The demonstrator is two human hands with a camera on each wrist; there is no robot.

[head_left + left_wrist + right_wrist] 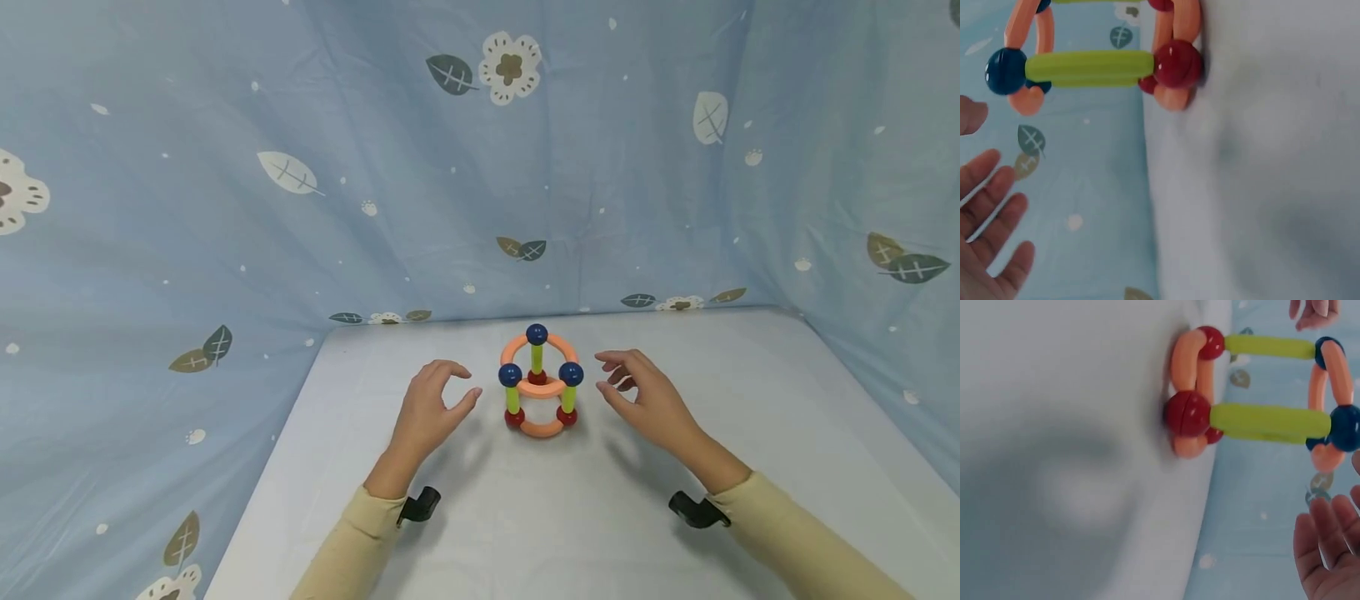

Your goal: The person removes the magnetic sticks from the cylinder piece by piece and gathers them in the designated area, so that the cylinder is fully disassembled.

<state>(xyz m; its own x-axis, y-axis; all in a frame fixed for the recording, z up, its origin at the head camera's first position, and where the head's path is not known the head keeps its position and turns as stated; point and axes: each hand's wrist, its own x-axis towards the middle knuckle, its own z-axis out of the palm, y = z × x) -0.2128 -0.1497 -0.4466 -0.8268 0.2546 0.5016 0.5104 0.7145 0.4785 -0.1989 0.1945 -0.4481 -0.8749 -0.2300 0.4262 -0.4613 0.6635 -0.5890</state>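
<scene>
A toy frame of balls and rods stands upright on the white table. Red balls joined by curved orange rods form its base. Straight lime-green rods rise to blue balls, which more curved orange pieces link into an upper ring. To its left hovers my left hand, thumb and fingers spread apart, not touching it. My right hand is held on the other side, fingers loosely bent, with a gap between it and the toy. Neither hand holds anything.
The white tabletop extends around the toy. Behind it and at both sides hangs a blue cloth printed with leaves and flowers. A small black device is strapped to the left wrist and another to the right.
</scene>
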